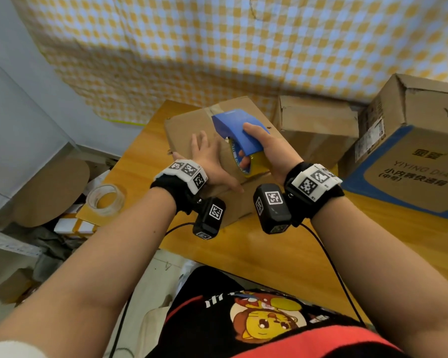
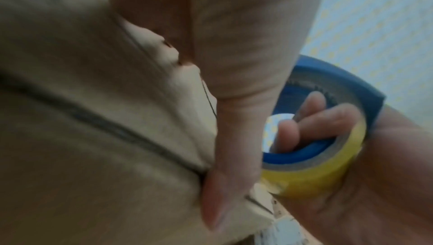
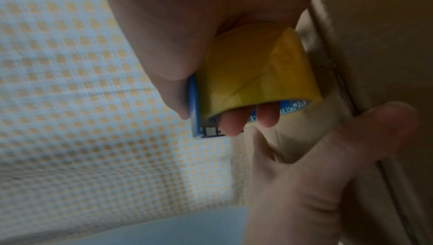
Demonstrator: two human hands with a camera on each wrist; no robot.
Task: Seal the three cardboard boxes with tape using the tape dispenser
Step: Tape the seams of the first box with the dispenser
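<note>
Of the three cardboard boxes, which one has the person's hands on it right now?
The nearest box, at the table's left end: the left hand rests flat on it. The plain middle box and the blue-printed box stand untouched to its right.

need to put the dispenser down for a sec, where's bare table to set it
Bare wooden table lies near you, between the front box and the table's near edge. A narrower strip runs left of that box, behind the loose tape roll. The right side is crowded: two more boxes.
</note>
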